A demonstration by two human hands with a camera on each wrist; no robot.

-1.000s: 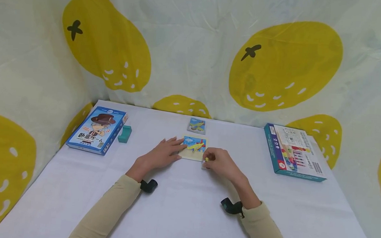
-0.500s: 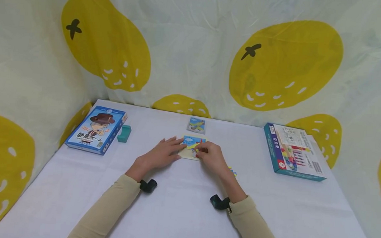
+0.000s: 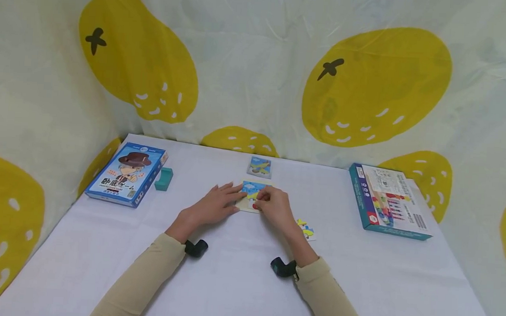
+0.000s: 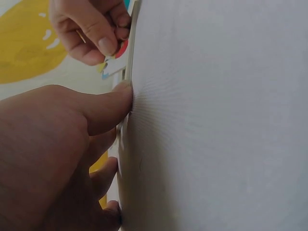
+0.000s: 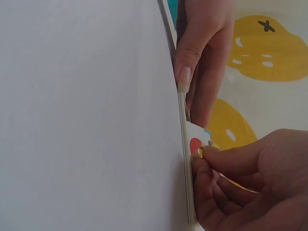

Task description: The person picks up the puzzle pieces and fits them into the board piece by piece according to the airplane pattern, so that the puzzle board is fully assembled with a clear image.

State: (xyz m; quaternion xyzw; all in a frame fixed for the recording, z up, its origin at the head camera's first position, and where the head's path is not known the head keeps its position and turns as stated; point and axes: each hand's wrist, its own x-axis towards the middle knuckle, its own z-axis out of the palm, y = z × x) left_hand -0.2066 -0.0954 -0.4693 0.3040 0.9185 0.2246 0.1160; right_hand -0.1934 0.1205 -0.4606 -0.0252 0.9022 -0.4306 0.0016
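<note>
A small jigsaw puzzle board [image 3: 244, 205] with a cream base and a blue-and-yellow picture lies mid-table. My left hand [image 3: 214, 205] rests at its left side, fingers spread, with the thumb against the board's edge in the left wrist view. Between thumb and fingers my right hand [image 3: 278, 211] pinches a puzzle piece [image 5: 196, 138], white with a red spot. The piece stands tilted over the board's near part. Fingers hide much of the board's right side. Loose puzzle pieces [image 3: 306, 231], yellow and blue, lie beside the right wrist.
Behind the board lies a small picture puzzle [image 3: 259, 167] showing a yellow plane. A blue game box [image 3: 125, 175] and a green holder [image 3: 163, 179] are at the left. A teal-edged box [image 3: 390, 203] lies at the right. Patterned cloth hangs behind the white table.
My right hand has moved left from beside the board's near right corner to over the board, carrying the piece. Loose pieces at the right have come into view. My left hand stays put.
</note>
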